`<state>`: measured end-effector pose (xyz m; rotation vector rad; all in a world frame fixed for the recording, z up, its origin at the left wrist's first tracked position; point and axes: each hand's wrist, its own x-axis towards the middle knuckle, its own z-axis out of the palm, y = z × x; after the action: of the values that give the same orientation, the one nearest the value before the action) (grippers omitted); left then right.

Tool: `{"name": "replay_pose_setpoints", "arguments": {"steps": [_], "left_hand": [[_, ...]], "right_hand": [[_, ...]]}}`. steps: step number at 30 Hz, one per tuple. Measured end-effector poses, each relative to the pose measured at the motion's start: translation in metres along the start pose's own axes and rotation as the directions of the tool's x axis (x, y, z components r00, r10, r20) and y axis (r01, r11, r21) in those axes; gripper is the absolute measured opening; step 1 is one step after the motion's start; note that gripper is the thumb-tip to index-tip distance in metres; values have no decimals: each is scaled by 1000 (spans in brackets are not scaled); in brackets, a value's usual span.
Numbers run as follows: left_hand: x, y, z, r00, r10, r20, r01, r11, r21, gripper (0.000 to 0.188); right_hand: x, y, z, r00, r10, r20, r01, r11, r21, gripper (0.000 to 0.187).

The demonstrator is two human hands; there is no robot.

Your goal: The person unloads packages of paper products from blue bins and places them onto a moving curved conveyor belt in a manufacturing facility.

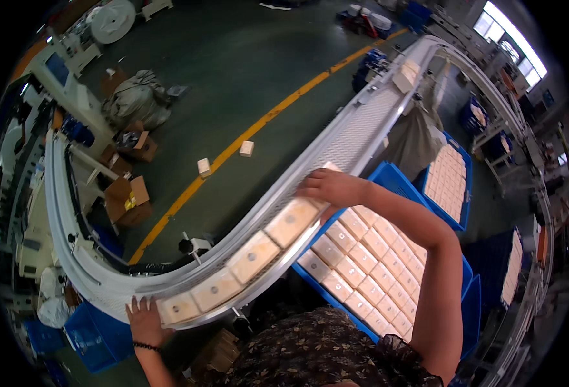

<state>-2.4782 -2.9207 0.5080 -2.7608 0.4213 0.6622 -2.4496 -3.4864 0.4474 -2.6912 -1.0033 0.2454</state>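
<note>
Here's the left hand (149, 322) spread wide by the near end of a pack row (253, 257) on the conveyor (362, 122), the right hand (331, 188) over the far end, grip unclear, seemingly bracketing them, the next move likely needing even pressure.

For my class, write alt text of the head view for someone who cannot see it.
A right hand covers part of a row of pale blocks on a curved conveyor, while the left hand lies spread at the row's left end. To the right, a blue crate holds similar blocks; two loose blocks lie on the floor beyond.
</note>
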Motion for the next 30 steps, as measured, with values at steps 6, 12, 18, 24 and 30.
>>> {"name": "replay_pose_setpoints", "arguments": {"steps": [6,12,18,24,30], "left_hand": [[23,165,-38,730,226,-644,-647,532,-547,53],[83,452,-1,310,817,-486,-902,91,-422,49],[218,648,47,298,905,-305,-941,331,63,70],[253,741,27,276,938,210,-899,175,401,96],[282,715,33,180,974,135,-945,134,298,91]], "right_hand": [[-140,-53,41,808,348,-476,-289,937,195,47],[-442,-142,233,66,945,-320,-899,195,392,38],[-614,-189,339,-179,938,-296,-971,-120,205,73],[-643,-163,354,-11,1000,-26,-920,0,393,99],[-625,-129,356,85,996,-2,-985,84,148,98]]}}
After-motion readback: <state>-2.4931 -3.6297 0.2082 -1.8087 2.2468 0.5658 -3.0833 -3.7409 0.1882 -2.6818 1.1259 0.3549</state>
